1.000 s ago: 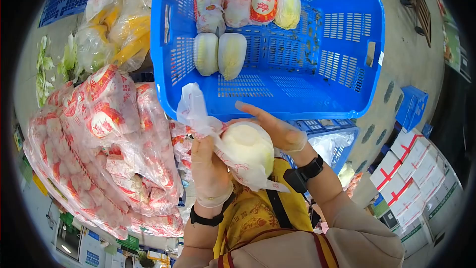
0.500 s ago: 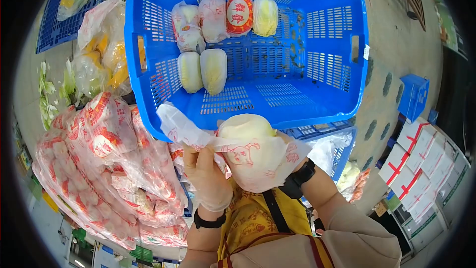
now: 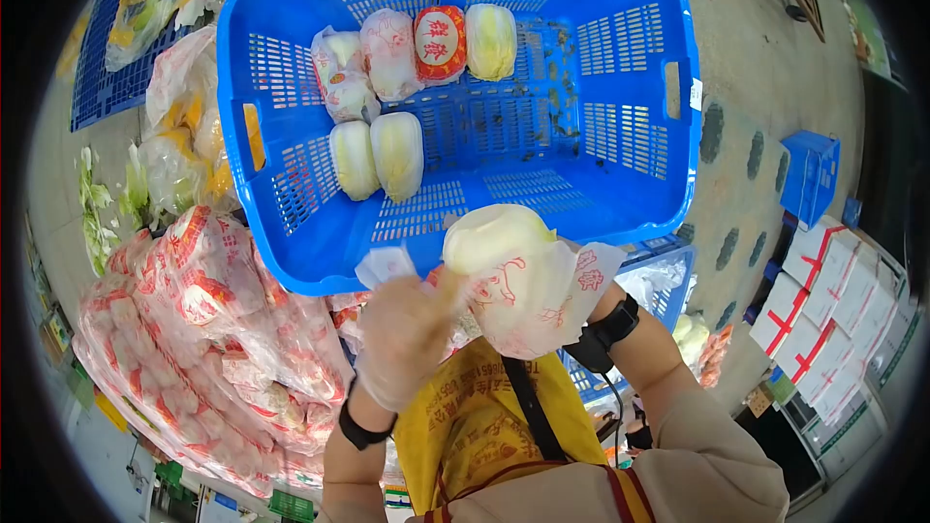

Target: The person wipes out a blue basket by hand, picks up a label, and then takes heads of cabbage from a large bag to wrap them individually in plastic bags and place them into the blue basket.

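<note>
A pale napa cabbage [image 3: 496,234] is held up in front of me, partly wrapped in white paper [image 3: 528,295] with red print. My right hand [image 3: 587,331] supports it from the right and behind; the wrapped cabbage hides most of its fingers. My left hand [image 3: 402,334], in a thin clear glove and blurred by motion, is closed at the cabbage's left side, with a paper end sticking up above the fingers. Beyond stands a blue plastic crate [image 3: 281,266]. Inside it, several cabbages lie at the left and back, such as a bare-topped one [image 3: 491,42] and a red-labelled one [image 3: 440,45].
Red-printed bags [image 3: 213,329] are piled on the left, beside clear bags with yellow parts [image 3: 189,150]. Loose leaves [image 3: 95,208] lie on the floor. White boxes with red tape [image 3: 823,320] and a small blue crate [image 3: 810,174] stand on the right.
My left hand has moved down, pulling the paper end lower and nearer the cabbage. The cabbage appears slightly farther right, and the crate has shifted left in view.
</note>
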